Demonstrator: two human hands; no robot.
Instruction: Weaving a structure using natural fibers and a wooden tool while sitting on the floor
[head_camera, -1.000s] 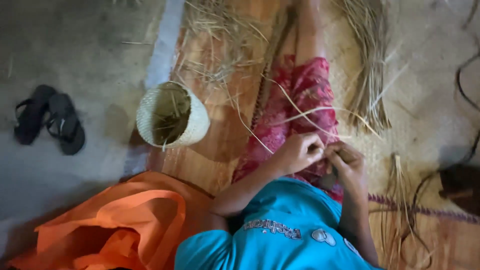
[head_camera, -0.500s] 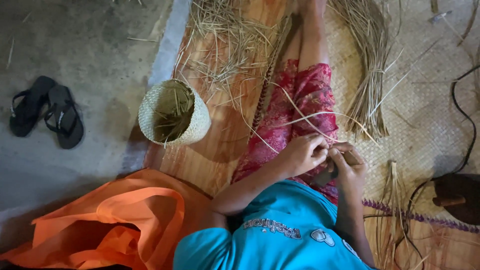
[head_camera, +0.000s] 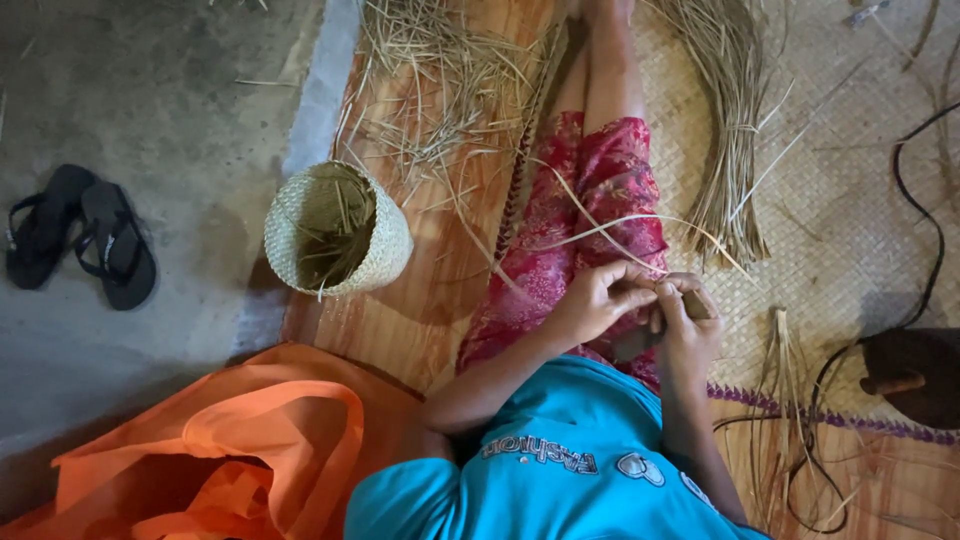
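Together, hands (head_camera: 645, 305) pinch straw strands (head_camera: 600, 225) — lap-level.

One head-worn view, looking steeply down from above — the woven basket (head_camera: 337, 229) sits left of centre, fairly near, with lap and mat to its right.
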